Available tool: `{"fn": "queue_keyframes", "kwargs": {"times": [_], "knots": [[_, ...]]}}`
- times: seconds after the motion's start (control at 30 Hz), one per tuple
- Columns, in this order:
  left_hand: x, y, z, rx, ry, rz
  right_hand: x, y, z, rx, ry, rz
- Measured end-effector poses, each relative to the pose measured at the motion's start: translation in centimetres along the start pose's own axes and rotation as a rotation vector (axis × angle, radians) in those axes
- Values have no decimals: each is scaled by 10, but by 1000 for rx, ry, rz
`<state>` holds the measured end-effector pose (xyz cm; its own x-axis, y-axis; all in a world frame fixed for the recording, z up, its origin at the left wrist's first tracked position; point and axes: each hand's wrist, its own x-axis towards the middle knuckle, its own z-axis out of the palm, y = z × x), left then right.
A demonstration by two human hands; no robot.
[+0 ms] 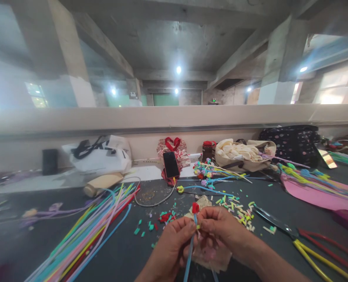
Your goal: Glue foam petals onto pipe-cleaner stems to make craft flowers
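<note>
A blue pipe cleaner (189,256) with a red flower-like head (195,208) stands nearly upright between my hands. My left hand (174,243) is closed, its thumb and fingers pinching the stem below the head. From the other side, my right hand (225,225) pinches a small yellow piece (198,226) against the stem. Its lower fingers are curled and partly hidden. Under my hands lies a crumpled pinkish cloth or paper (213,258). Red cut bits (165,217) lie beyond my left hand, and yellow and cream cut bits (246,215) beyond my right.
Long coloured pipe cleaners (88,231) spread across the left. Large scissors (291,231) with red and yellow handles lie open at right. A phone (170,164) on a cable leans at the back, near finished flower stems (204,172), a bottle (208,150) and a cloth bag (244,154).
</note>
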<state>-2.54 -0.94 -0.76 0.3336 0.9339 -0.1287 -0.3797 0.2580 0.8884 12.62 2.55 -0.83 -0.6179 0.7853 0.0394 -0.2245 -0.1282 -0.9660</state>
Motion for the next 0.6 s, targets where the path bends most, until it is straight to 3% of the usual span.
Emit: {"fn": "queue_keyframes", "kwargs": {"times": [0.33, 0.6], "knots": [[0, 2, 7, -8, -19, -24, 4, 9, -8, 57, -58, 22], [-1, 5, 7, 42, 58, -3, 6, 1, -3, -70, 53, -10]]}}
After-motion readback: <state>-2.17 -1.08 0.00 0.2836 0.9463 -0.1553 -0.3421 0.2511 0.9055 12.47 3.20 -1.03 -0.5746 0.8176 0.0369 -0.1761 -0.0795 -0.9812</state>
